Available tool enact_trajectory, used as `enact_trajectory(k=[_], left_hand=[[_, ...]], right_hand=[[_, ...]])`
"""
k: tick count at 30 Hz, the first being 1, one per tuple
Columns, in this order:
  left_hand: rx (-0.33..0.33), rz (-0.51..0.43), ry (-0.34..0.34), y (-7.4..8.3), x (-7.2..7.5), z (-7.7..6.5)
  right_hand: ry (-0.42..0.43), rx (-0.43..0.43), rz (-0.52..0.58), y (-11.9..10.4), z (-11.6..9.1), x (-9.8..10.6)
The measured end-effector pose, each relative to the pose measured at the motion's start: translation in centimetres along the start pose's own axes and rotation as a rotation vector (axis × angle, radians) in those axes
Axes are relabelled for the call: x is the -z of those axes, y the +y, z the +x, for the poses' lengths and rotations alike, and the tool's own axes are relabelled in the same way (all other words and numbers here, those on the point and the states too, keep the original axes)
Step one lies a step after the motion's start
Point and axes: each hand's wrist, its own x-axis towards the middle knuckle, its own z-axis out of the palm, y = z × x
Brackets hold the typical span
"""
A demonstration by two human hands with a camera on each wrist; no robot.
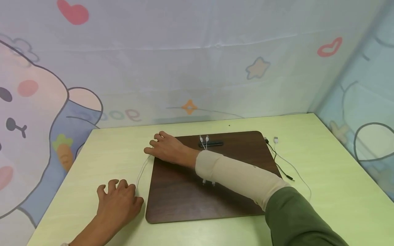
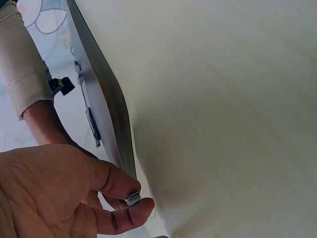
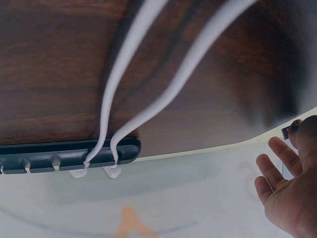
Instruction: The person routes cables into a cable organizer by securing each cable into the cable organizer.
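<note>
My left hand (image 1: pixel 118 203), left of the board, pinches a small cable plug (image 2: pixel 133 199) between thumb and finger, as the left wrist view shows. A white cable (image 1: pixel 141 172) runs from it up to my right hand (image 1: pixel 166 147), which lies over the board's far left corner. In the right wrist view, thumb and forefinger pinch a plug (image 3: pixel 286 132) with a dark opening; the other fingers are loosely spread. On the brown board (image 1: pixel 172 201) sits a black slotted cable holder (image 3: pixel 39 157). Two white cables (image 3: pixel 111 91) pass through its slots, and my forearm covers their middle.
A black cable (image 1: pixel 278 165) and another white cable (image 1: pixel 297 171) lie at the board's right edge, partly on the pale table (image 1: pixel 338 191). A printed cloth (image 1: pixel 197 68) hangs behind the table and at its sides.
</note>
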Motion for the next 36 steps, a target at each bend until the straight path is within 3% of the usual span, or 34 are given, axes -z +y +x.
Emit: enact_trajectory(k=[10,36], left_hand=[[-0.021,-0.003,0.011,0.8,0.0,-0.1],[-0.091,-0.034,0.065,3.9,0.4,0.1]], right_hand=[[-0.065,0.002,0.036,0.4,-0.7,0.2],[-0.093,-0.037,0.060,2.5,-3.0,-0.4]])
